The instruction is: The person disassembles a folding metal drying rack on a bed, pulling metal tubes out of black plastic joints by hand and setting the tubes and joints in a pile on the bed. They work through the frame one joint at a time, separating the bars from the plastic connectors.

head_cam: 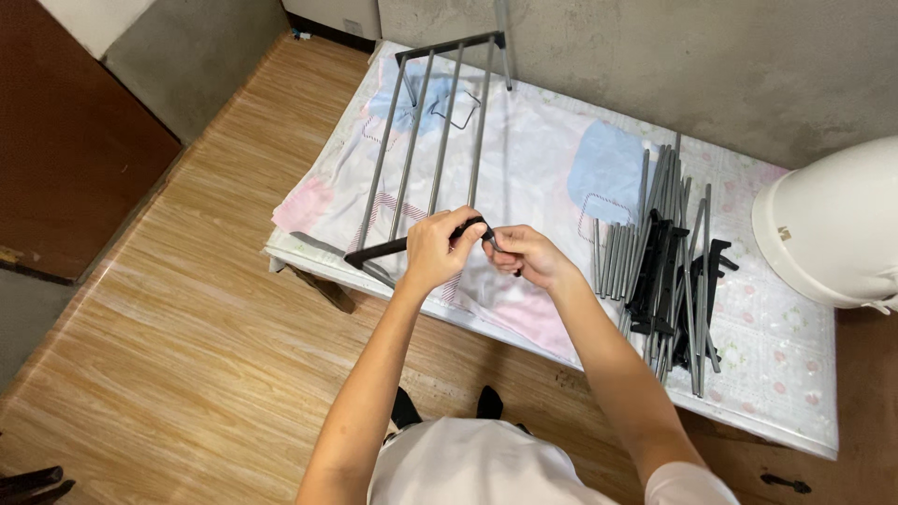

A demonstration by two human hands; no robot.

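Head view: left hand (438, 248) grips the black end bar (393, 247) of a grey rod rack (435, 140) lying on the mattress (524, 159). Right hand (526, 254) pinches the bar's end. Loose rods (655, 271) lie nearby.

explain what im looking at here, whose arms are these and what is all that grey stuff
This is one picture from a camera worn on a person's head, looking down, so the two bare arms are the wearer's own. The left hand and the right hand meet over a low mattress with a pale patterned cover, lying on a wooden floor. Between them the hands pinch the end of a black plastic bar. That bar caps a frame of four grey metal rods, with a second black bar at the far end. To the right lies a loose pile of more grey rods and black plastic pieces. A white round container stands at the right edge.
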